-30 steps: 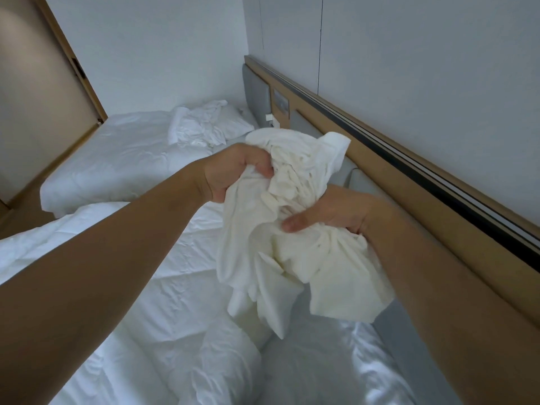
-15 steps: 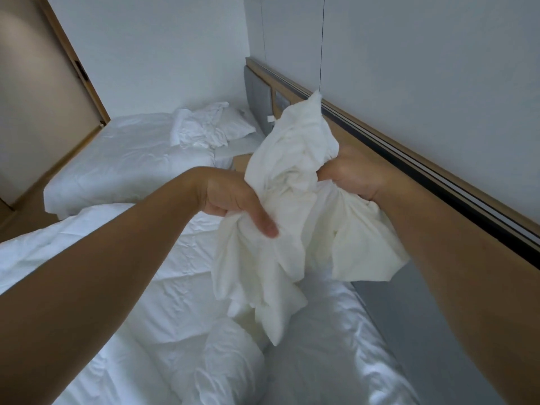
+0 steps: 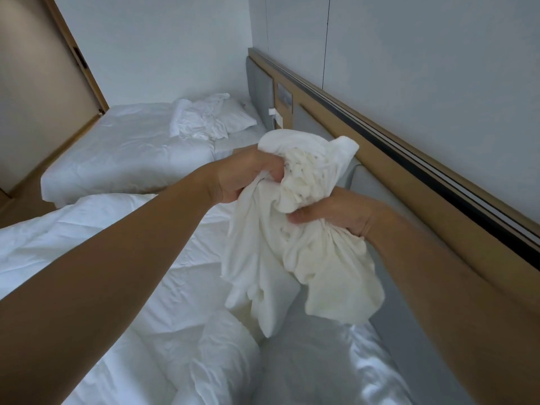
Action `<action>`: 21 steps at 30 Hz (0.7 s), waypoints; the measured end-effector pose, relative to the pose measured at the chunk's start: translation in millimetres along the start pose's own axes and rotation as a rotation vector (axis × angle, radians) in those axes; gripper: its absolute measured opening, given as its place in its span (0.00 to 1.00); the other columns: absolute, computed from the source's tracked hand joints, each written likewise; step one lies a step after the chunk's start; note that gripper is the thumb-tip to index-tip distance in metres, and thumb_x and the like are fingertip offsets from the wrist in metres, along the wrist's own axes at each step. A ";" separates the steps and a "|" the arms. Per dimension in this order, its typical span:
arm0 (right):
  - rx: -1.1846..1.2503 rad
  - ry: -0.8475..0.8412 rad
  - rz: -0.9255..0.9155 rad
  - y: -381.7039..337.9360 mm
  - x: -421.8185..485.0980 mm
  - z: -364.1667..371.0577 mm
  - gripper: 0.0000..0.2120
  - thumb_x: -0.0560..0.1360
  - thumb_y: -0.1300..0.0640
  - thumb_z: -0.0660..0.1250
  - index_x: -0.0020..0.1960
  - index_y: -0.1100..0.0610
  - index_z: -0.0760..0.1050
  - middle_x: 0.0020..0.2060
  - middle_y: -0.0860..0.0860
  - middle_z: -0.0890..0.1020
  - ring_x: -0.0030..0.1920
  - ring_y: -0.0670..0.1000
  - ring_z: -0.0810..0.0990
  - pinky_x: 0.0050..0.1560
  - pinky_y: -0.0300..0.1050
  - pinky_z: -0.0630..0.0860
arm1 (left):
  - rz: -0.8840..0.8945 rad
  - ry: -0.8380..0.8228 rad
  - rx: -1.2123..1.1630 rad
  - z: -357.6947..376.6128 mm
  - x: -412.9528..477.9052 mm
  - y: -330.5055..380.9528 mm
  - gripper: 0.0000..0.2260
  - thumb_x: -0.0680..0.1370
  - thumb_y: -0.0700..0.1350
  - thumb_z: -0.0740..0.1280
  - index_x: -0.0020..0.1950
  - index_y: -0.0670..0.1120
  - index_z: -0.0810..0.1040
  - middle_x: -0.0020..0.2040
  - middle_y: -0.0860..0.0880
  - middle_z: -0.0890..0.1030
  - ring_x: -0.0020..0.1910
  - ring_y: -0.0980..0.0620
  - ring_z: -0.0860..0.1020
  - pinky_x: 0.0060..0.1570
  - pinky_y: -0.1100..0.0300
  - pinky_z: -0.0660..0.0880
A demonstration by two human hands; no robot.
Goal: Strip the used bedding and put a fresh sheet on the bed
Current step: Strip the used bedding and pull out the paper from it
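I hold a bunched cream-white pillowcase (image 3: 295, 258) in the air over the near bed. My left hand (image 3: 248, 176) grips its upper part with closed fingers. My right hand (image 3: 336, 211) clutches it lower down on the right, and loose cloth hangs below both hands. Under them lies the near bed (image 3: 181, 273) with a rumpled white duvet, and a bare white pillow (image 3: 315, 366) rests by the headboard.
A second bed (image 3: 122, 150) stands farther back with crumpled white linen (image 3: 204, 118) on its pillow. A wooden headboard rail (image 3: 409, 182) with grey padding runs along the right wall. A wooden door frame (image 3: 76, 51) is at the far left.
My right hand dropped from high on the cloth to a lower grip, while my left hand rose to grab the top. The raised peak of the pillowcase collapsed into a bunch.
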State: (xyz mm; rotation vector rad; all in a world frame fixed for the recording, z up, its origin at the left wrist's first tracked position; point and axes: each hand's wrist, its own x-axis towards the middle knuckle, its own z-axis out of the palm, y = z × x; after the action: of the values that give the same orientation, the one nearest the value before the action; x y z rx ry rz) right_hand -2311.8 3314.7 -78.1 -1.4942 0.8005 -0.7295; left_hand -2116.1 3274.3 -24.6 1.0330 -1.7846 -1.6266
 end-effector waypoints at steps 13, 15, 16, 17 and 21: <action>0.088 0.332 -0.060 -8.9 8.8 -29.1 0.13 0.72 0.60 0.74 0.56 0.52 0.84 0.53 0.53 0.86 0.54 0.55 0.85 0.51 0.51 0.82 | 0.484 0.859 0.554 108.3 -25.1 -95.7 0.09 0.72 0.49 0.73 0.44 0.52 0.72 0.33 0.57 0.74 0.31 0.57 0.74 0.35 0.62 0.74; 0.099 0.299 -0.038 -10.5 8.9 -29.2 0.10 0.70 0.59 0.74 0.51 0.50 0.86 0.52 0.53 0.87 0.52 0.55 0.86 0.46 0.48 0.83 | 0.292 0.856 0.473 107.9 -14.7 -105.6 0.12 0.73 0.53 0.74 0.48 0.50 0.75 0.40 0.55 0.78 0.36 0.56 0.78 0.41 0.55 0.78; 0.091 0.295 -0.031 -11.2 8.5 -29.1 0.10 0.71 0.60 0.75 0.51 0.50 0.86 0.52 0.52 0.87 0.53 0.55 0.86 0.46 0.48 0.83 | 0.245 0.903 0.447 104.5 -10.0 -106.9 0.13 0.73 0.55 0.74 0.48 0.50 0.74 0.41 0.55 0.79 0.37 0.56 0.78 0.43 0.54 0.79; 0.063 0.297 -0.028 -11.5 7.1 -28.5 0.11 0.72 0.61 0.74 0.52 0.50 0.85 0.52 0.51 0.87 0.53 0.53 0.86 0.47 0.47 0.83 | 0.228 0.962 0.434 101.9 -6.1 -106.4 0.14 0.74 0.56 0.72 0.47 0.50 0.73 0.41 0.54 0.79 0.37 0.56 0.79 0.42 0.52 0.79; -0.036 0.300 -0.046 -22.0 -6.3 -24.1 0.12 0.76 0.62 0.72 0.50 0.45 0.81 0.44 0.38 0.86 0.45 0.39 0.85 0.38 0.31 0.79 | 0.275 1.099 0.425 93.4 3.3 -98.4 0.11 0.76 0.58 0.66 0.47 0.54 0.68 0.37 0.55 0.77 0.34 0.56 0.77 0.36 0.53 0.77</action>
State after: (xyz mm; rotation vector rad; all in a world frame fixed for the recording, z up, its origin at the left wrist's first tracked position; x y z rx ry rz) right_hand -2333.8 3307.1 -54.3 -1.4573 1.0113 -0.9938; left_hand -2172.6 3327.7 -135.7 1.3917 -1.3665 -0.3121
